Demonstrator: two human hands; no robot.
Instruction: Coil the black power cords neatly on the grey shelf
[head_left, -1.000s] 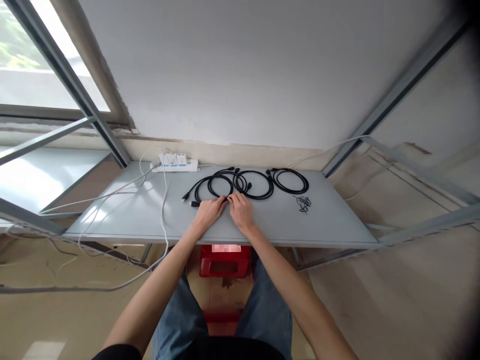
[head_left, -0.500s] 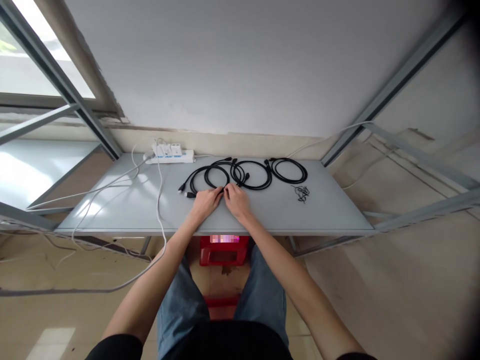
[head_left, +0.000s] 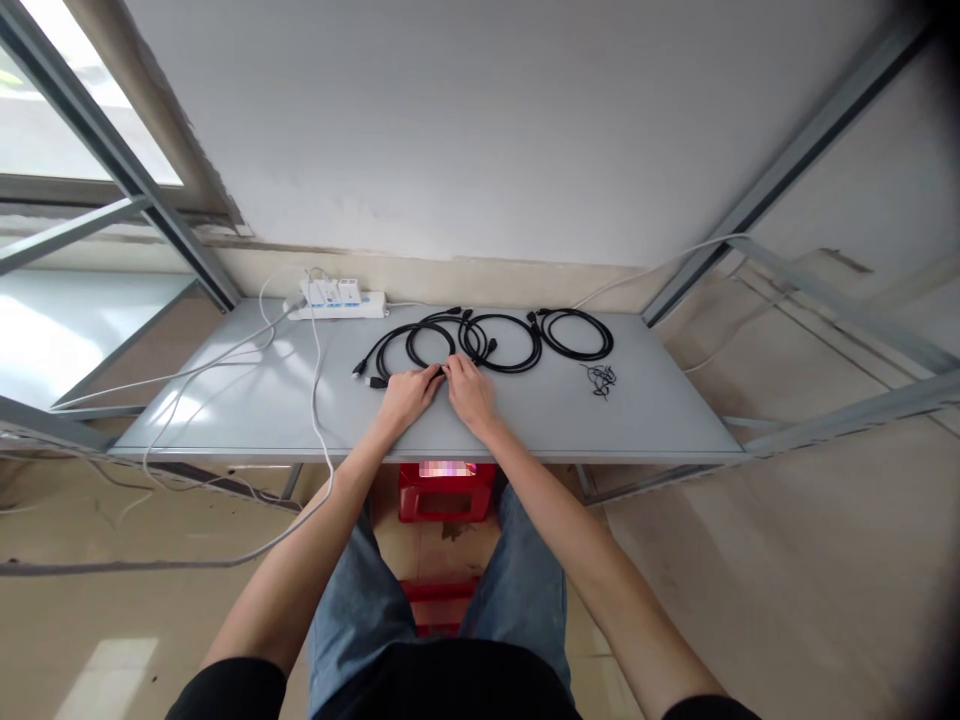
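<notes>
Several coiled black cables lie along the grey tabletop. My left hand (head_left: pixel 410 396) is closed on the near side of the leftmost black cable (head_left: pixel 384 347), whose plugs stick out to the left. Fingertips of my right hand (head_left: pixel 469 390) pinch the same spot, nearly touching the left ones; the exact grip is partly hidden by the fingers. Just right of my hands a second coiled cable (head_left: pixel 538 345) overlaps the first. Farther right lies a separate cable coil (head_left: pixel 609 345), with a small tangle of thin black ties (head_left: pixel 601 380) in front of it.
A white power strip (head_left: pixel 352 309) with plugged-in adapters stands at the back left of the table (head_left: pixel 660 420). A loose white cord (head_left: pixel 318 400) hangs over the front edge by my left arm. Metal posts rise at both sides; a red stool (head_left: pixel 442 508) is underneath.
The whole view has shifted slightly, with the table appearing a little higher. Both hands stay together at the same part of the leftmost cable.
</notes>
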